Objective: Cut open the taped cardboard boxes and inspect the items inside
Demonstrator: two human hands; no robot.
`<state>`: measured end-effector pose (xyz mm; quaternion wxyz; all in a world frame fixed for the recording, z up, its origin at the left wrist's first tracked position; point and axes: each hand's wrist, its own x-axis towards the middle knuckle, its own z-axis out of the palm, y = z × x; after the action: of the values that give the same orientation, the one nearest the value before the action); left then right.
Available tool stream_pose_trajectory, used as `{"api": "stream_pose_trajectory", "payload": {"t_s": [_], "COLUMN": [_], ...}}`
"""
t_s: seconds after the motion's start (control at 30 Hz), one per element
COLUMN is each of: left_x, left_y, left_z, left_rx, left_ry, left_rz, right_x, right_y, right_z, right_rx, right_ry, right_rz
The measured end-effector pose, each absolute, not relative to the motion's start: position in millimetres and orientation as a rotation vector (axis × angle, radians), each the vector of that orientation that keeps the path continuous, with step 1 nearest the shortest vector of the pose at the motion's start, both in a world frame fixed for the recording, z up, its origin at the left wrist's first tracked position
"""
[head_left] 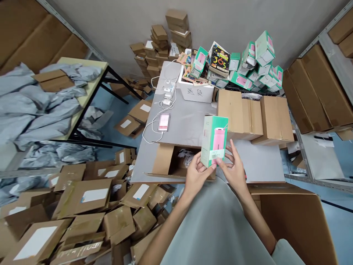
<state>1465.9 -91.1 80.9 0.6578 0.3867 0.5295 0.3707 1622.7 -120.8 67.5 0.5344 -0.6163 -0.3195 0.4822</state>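
A green and white product box (207,141) with a pink bottle-like item printed on its front stands upright between my two hands. My left hand (196,173) grips its lower left corner, thumb across the bottom front. At the lower right, my right hand (231,167) supports it with the thumb on the front and the other fingers stretched out behind the side. Just under and left of the held box, an open cardboard carton (162,160) sits at the table's front edge, with crumpled clear plastic (186,156) inside.
On the grey table (187,121) lie a phone (164,122) and a power strip (168,90) with white cables. Behind are a white bin (197,94) of books, more green boxes (248,73) and brown cartons (239,114). Discarded cartons (93,195) cover the floor at left; a large open carton (292,221) stands at right.
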Motion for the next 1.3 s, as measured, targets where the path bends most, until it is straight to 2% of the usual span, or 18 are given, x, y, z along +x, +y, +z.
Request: {"api": "stream_pose_trajectory", "payload": {"t_s": [0.17, 0.4, 0.63, 0.83, 0.93, 1.03, 1.3], "left_x": [1464.8, 1428.2, 1429.5, 1447.7, 1454.3, 1448.4, 1424.8], "left_y": [-101.4, -85.8, -91.3, -101.2, -108.8, -108.8, -84.6], "left_z": [86.7, 102.9, 97.0, 90.0, 89.7, 93.8, 109.3], "left_rx": [1.001, 0.816, 0.806, 1.025, 1.207, 1.262, 0.859], "left_ry": [1.202, 0.967, 1.045, 1.317, 1.442, 1.406, 1.102], "left_rz": [0.951, 0.729, 0.82, 1.01, 1.038, 0.961, 0.668], "right_x": [1614.5, 1619.7, 1615.3, 1609.1, 1601.1, 1600.8, 1618.0], "right_y": [-116.9, -122.5, -119.4, -118.7, -117.6, -116.8, -118.7], "right_z": [72.3, 63.9, 60.2, 73.9, 79.8, 82.1, 80.5], "right_rx": [-1.391, -1.12, -1.151, -1.486, -1.494, -1.444, -1.189], "right_ry": [-0.769, -0.754, -0.817, -0.815, -0.798, -0.737, -0.772], "right_rz": [1.169, 1.34, 1.357, 1.103, 1.108, 1.132, 1.328]}}
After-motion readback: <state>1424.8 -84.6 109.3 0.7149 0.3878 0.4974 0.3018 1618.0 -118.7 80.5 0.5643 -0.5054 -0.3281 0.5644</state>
